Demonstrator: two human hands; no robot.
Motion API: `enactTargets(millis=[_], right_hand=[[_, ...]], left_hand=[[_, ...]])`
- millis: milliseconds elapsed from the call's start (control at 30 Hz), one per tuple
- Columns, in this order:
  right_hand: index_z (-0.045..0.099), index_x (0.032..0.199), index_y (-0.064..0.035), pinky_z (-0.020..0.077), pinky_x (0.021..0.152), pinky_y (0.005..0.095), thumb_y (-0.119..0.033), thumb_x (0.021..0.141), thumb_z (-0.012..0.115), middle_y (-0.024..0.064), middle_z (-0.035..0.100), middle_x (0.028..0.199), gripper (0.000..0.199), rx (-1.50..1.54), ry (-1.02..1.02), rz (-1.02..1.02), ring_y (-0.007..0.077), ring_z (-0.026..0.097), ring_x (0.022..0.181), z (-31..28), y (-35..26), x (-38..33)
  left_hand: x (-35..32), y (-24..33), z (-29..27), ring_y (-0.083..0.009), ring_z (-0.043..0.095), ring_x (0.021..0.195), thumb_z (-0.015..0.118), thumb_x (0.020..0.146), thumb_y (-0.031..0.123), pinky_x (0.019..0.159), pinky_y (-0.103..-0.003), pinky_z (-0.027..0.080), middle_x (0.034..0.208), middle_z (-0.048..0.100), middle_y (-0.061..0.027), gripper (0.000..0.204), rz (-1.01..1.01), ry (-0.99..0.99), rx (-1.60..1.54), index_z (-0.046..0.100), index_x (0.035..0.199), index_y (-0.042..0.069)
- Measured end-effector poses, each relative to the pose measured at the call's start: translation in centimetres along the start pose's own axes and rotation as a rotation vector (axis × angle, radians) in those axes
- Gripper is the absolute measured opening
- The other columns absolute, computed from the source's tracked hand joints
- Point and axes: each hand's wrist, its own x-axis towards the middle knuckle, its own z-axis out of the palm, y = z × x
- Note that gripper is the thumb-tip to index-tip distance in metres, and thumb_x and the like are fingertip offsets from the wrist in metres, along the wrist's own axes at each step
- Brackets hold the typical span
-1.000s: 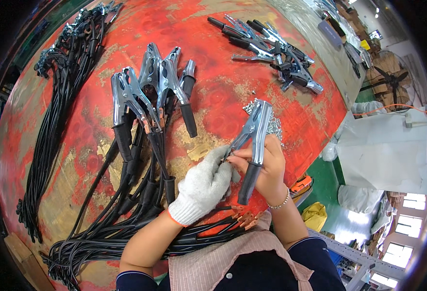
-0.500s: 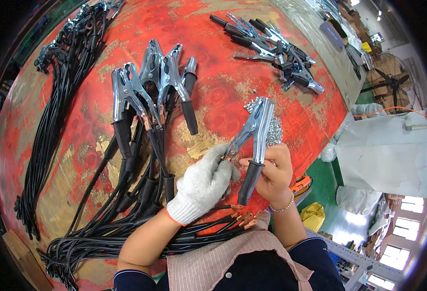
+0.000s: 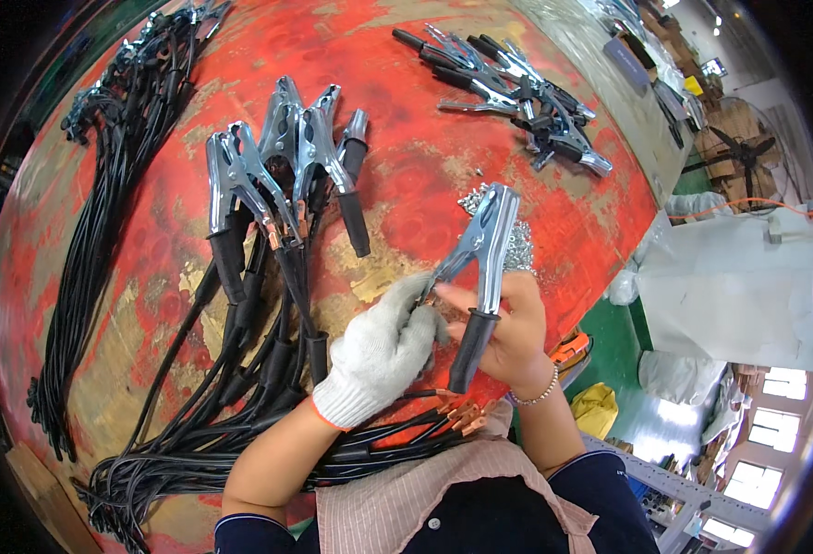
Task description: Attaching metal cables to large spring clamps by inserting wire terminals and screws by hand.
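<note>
A silver spring clamp (image 3: 494, 245) with a black handle sleeve points jaws-up in front of me. My left hand (image 3: 386, 340), in a white knit glove, is closed on the clamp's left arm, near a small copper-coloured end. My bare right hand (image 3: 517, 337) is behind the sleeved handle. Its forefinger is stretched to the arm end at the glove, smeared by motion, with the thumb apart below; I see nothing held in it. Beyond lies a pile of small metal fasteners (image 3: 520, 247). Black cables (image 3: 370, 454) with copper lugs (image 3: 467, 417) lie beneath my forearms.
Several clamps joined to cables (image 3: 282, 157) lie left of my hands. A long bundle of black cables (image 3: 102, 249) runs down the far left. Loose clamps (image 3: 527, 97) are heaped at the far right of the worn red table (image 3: 406, 198). A fan (image 3: 744, 157) stands beyond its edge.
My right forefinger has stretched out to the clamp's arm end, away from the thumb. The gloved left hand keeps its grip. The whole view has shifted slightly.
</note>
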Motion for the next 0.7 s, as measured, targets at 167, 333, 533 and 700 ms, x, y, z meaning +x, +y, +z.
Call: enactTargets(millis=[167, 333, 533, 700], right_hand=[[0.070, 0.090, -0.0115, 0.0451, 0.065, 0.0355, -0.016, 0.071, 0.077, 0.0055, 0.060, 0.084, 0.021, -0.064, 0.061, 0.030, 0.0243, 0.056, 0.075, -0.9, 3.7, -2.2], [0.056, 0.126, -0.0148, 0.0403, 0.094, 0.0437, -0.024, 0.081, 0.069, 0.0142, 0.054, 0.116, 0.048, -0.365, 0.122, 0.282, 0.0325, 0.050, 0.109, -4.5, 14.6, -1.0], [0.041, 0.140, -0.0213, 0.0347, 0.101, 0.0486, -0.027, 0.079, 0.071, 0.0150, 0.045, 0.133, 0.068, -0.679, 0.088, 0.396, 0.0353, 0.042, 0.122, -8.6, 27.7, 0.9], [0.041, 0.139, -0.0181, 0.0356, 0.101, 0.0487, -0.041, 0.078, 0.069, 0.0145, 0.050, 0.129, 0.071, -0.513, 0.021, 0.160, 0.0340, 0.042, 0.126, -6.4, 28.9, 5.0]], left_hand=[[-0.4, 0.8, -1.0, -0.0152, 0.066, 0.065, 0.048, 0.093, 0.010, 0.060, -0.031, 0.052, 0.079, 0.068, -0.0077, 0.037, 0.142, 0.156, 0.279, 0.048, 0.129, 0.002], [0.2, 0.9, -3.9, -0.0187, 0.068, 0.070, 0.054, 0.091, 0.010, 0.062, -0.031, 0.053, 0.086, 0.069, -0.0100, 0.048, 0.225, 0.451, 0.379, 0.042, 0.137, 0.006], [2.6, 0.7, -6.1, -0.0380, 0.065, 0.068, 0.065, 0.083, 0.033, 0.058, -0.048, 0.049, 0.081, 0.067, -0.0181, 0.065, -0.210, 0.740, 1.260, 0.036, 0.140, 0.019], [1.1, 1.0, -7.9, -0.0392, 0.066, 0.080, 0.063, 0.086, 0.038, 0.067, -0.049, 0.049, 0.092, 0.068, -0.0191, 0.054, -0.352, 0.736, 1.187, 0.045, 0.134, 0.019]])
